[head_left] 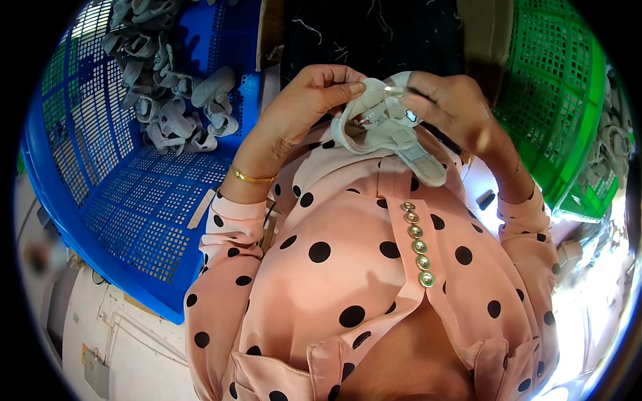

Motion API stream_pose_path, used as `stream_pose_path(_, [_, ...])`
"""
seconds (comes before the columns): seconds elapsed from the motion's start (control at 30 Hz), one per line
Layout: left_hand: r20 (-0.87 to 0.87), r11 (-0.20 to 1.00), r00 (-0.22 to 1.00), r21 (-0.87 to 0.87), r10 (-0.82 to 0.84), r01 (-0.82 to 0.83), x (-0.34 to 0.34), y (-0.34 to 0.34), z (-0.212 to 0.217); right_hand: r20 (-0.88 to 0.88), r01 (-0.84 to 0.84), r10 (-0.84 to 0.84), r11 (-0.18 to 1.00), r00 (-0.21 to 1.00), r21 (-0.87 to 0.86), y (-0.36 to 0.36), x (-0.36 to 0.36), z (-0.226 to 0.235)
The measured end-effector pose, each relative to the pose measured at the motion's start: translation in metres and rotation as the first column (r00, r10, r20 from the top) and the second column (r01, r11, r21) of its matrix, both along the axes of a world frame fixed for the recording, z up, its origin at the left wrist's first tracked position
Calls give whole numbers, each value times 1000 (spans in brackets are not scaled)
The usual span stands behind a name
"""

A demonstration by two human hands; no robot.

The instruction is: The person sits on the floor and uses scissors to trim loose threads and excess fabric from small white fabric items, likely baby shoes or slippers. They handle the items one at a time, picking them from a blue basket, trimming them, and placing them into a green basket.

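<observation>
A small pale grey shoe upper point(358, 134) with a loose strap is held up in front of my chest. My left hand point(324, 93) is closed, its thumb and fingers pinching the upper's top edge. On the other side, my right hand point(448, 107) is closed beside the upper, its fingers partly smeared by motion. A shiny metal tip point(396, 89) sticks out from those fingers against the upper's edge; its kind is too blurred to make out. The strap point(424, 164) hangs down toward the right over my polka-dot shirt.
On the left stands a large blue plastic basket point(144, 247) with a heap of grey shoe uppers point(170, 113) in it. A green basket point(552, 100) stands on the right, with more uppers point(612, 144) beyond it. Dark cloth point(374, 33) with loose threads lies ahead.
</observation>
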State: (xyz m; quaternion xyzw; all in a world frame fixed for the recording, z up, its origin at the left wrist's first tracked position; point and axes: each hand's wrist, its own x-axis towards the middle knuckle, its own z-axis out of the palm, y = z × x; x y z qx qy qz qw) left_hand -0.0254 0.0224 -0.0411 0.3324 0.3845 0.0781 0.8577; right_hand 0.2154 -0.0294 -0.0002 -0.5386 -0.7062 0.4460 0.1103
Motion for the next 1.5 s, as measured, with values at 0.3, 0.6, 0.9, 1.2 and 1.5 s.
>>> stream_pose_path(0.3, [11, 999, 999, -13, 45, -45, -1, -3, -5, -445, 367, -462, 885, 767, -286, -5, 27, 27])
stream_pose_path(0.6, [-8, 1000, 1000, -12, 15, -15, -2, 1, -6, 436, -230, -7, 842, 900, 489, -9, 10, 3])
stream_pose_path(0.9, [-8, 998, 1000, -63, 19, -19, -3, 4, -10, 576, -370, 56, 816, 815, 444, 0, 2, -15])
stream_pose_path(1.2, [-27, 997, 999, -68, 21, -22, -3, 5, -10, 615, -456, 73, 741, 785, 493, 5, 3, -16])
stream_pose_path(1.5, [30, 996, 999, -87, 31, -28, -5, 5, -14, 523, -289, 94, 907, 847, 306, 5, -1, -16])
